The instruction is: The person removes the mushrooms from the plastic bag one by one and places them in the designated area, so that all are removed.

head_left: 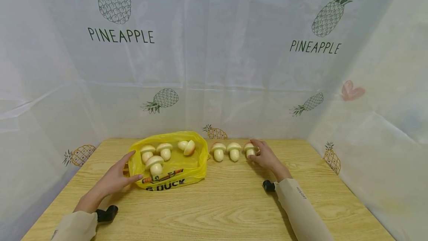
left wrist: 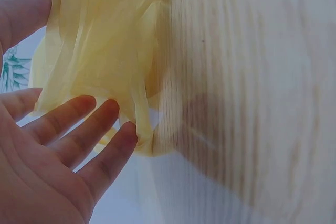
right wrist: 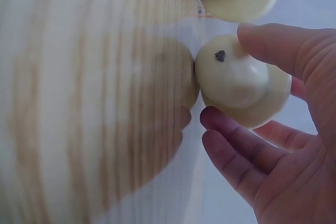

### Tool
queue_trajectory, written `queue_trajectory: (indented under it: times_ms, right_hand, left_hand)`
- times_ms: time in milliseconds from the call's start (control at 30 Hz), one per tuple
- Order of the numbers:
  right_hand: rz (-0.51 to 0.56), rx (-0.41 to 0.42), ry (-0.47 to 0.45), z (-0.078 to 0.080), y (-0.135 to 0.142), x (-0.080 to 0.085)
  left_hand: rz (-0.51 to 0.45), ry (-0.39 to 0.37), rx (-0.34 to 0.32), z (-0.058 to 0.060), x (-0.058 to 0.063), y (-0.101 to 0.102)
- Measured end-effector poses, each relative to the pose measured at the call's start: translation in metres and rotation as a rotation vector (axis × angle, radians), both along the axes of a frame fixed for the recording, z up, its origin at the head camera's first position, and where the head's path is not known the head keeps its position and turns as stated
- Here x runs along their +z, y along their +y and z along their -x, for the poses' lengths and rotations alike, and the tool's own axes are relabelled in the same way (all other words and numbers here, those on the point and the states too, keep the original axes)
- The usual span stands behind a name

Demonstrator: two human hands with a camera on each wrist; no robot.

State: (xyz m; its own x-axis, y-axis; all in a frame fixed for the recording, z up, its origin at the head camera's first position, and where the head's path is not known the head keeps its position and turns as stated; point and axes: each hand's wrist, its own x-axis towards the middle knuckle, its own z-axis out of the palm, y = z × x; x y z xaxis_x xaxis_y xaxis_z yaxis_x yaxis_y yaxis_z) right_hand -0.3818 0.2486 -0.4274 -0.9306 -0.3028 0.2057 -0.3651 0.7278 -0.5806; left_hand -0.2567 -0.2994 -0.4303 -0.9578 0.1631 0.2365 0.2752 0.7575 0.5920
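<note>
An open yellow plastic bag (head_left: 197, 166) with G.DUCK print lies on the left of the table, several toy mushrooms, one of them a pale mushroom (head_left: 155, 164), inside it. My left hand (head_left: 115, 176) is spread at the bag's left side, its straight fingertips against the yellow film in the left wrist view. To the right of the bag, three more mushrooms stand in a row. The rightmost mushroom (right wrist: 231, 77) is between the thumb and fingers of my right hand (head_left: 267, 157), thumb on its stem, fingers round the cap. A dark mark shows on the stem end.
The middle mushroom (head_left: 234, 151) and the left mushroom (head_left: 219, 151) of the row stand near the back edge of the wooden table (head_left: 214, 207). A white curtain (head_left: 214, 47) with pineapple prints hangs behind the table and along both sides.
</note>
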Motion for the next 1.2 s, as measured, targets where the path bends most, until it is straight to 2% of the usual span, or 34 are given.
queue_trajectory:
  times_ms: [300,533,867,1200]
  right_hand:
    - [-0.021,-0.017,-0.037,0.001,0.006,0.005]
    - [-0.031,-0.056,-0.054,-0.002,0.016,0.019]
    - [-0.030,-0.051,0.080,-0.013,0.008,0.042]
    - [-0.034,0.023,0.179,-0.021,-0.020,0.052]
  left_hand:
    - [-0.008,-0.007,-0.006,0.000,0.000,0.000]
    - [-0.005,-0.007,-0.007,-0.001,0.002,0.001]
    - [0.008,-0.008,0.000,-0.004,0.002,0.000]
    - [0.009,0.000,-0.006,-0.001,0.002,0.000]
